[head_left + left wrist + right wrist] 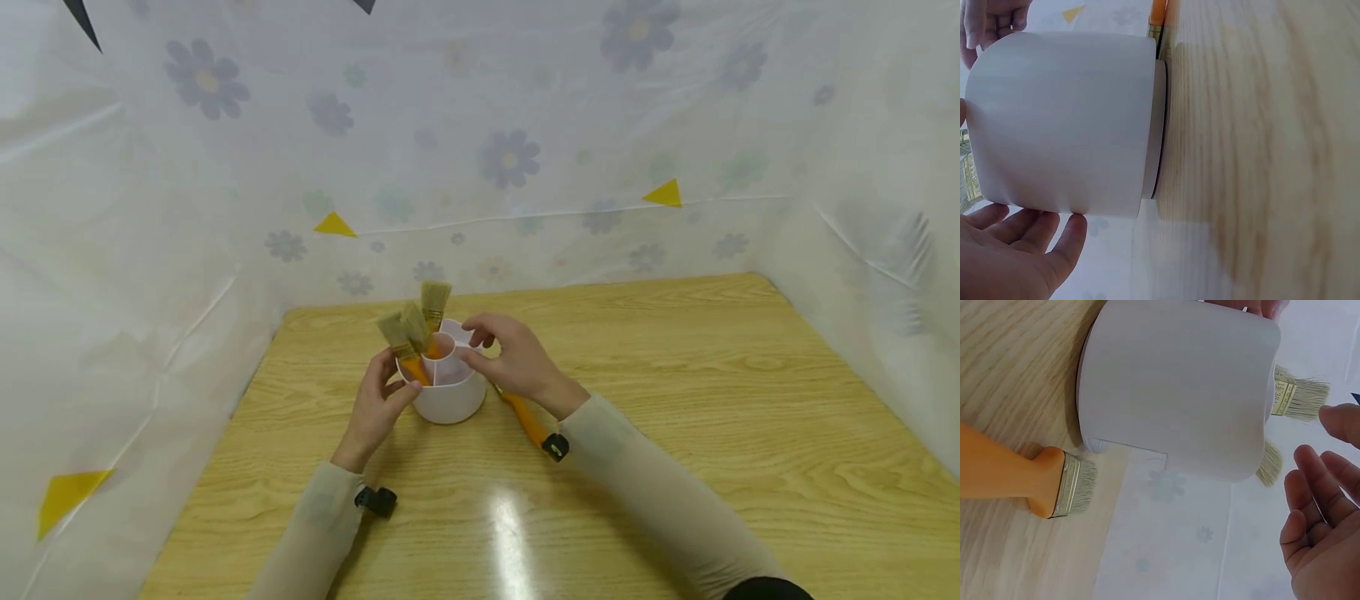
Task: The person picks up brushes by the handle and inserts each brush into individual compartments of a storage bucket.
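A white round holder (450,406) with inner compartments stands on the table, and several flat paintbrushes (415,327) rise from its left side, bristles up. My left hand (372,410) grips the holder's left side, thumb at the front rim; in the left wrist view its fingertips (1072,231) press against the white wall. Over the right rim hovers my right hand (517,358), its fingers loosely bent with nothing between them. One more paintbrush (1004,475), orange-handled, lies on the table beside the holder, partly beneath the right hand in the head view.
The wood-grain table (735,392) reaches back to a pale flowered sheet (510,158). Similar sheeting hangs at the left and right sides, with yellow triangles (664,194) on it.
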Tool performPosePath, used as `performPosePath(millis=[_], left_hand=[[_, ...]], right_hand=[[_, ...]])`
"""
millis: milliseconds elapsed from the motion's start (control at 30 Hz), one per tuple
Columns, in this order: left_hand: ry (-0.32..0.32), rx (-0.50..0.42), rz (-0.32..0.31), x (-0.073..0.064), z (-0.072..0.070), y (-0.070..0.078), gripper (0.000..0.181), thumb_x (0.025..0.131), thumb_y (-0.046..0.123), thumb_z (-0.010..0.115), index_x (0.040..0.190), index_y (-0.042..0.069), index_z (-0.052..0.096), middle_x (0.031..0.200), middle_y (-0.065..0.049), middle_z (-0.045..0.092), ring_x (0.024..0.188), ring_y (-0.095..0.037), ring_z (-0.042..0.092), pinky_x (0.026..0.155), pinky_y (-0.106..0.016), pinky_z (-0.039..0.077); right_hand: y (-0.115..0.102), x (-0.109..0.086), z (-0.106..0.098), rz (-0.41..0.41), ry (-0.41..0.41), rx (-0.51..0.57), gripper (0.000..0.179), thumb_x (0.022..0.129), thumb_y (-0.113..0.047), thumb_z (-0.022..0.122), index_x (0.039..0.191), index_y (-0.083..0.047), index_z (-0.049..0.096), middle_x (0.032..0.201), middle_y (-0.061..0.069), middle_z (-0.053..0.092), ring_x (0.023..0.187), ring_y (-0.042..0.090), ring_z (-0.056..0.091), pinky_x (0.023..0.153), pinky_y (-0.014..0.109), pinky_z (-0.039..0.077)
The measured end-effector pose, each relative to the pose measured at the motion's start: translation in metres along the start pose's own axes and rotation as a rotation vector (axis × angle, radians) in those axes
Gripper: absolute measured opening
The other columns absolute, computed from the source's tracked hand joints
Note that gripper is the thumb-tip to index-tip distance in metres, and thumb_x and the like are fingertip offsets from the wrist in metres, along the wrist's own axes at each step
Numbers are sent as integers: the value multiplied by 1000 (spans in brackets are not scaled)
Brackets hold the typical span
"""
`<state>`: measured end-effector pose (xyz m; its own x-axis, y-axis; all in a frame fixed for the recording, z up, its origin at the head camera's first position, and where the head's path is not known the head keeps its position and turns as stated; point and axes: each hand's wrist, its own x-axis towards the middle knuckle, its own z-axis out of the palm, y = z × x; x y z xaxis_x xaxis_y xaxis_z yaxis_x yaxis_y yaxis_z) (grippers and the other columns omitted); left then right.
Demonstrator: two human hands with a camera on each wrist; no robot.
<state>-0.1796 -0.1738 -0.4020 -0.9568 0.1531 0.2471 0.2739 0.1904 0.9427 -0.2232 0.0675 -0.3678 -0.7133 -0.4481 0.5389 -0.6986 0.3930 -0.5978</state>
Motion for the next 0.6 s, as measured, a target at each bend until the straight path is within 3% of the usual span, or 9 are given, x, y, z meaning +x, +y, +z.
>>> performPosePath(millis=[200,467,600], left_hand=[[-4,29,11,-2,1,8,63,90,2,62,142,-7,30,144,-26,36,132,-40,37,104,-56,35],[3,12,-3,4,-2,-18,65,90,4,64,145,-2,29,147,-21,34,134,-36,34,106,-54,34],[4,15,12,1,0,-8,63,90,3,63,143,-4,30,146,-23,35,134,-37,35,105,-55,34]], right_hand=[[3,-13,-4,24,20,5,35,87,-20,71,116,-3,63,91,2,65,83,18,58,73,37,50],[6,-27,-8,59,35,22,33,86,-19,72,116,-10,63,90,-4,63,82,13,56,70,31,49],[4,-31,-13,92,30,32,32,86,-18,72,116,-12,64,90,-6,62,82,12,56,71,33,49]])
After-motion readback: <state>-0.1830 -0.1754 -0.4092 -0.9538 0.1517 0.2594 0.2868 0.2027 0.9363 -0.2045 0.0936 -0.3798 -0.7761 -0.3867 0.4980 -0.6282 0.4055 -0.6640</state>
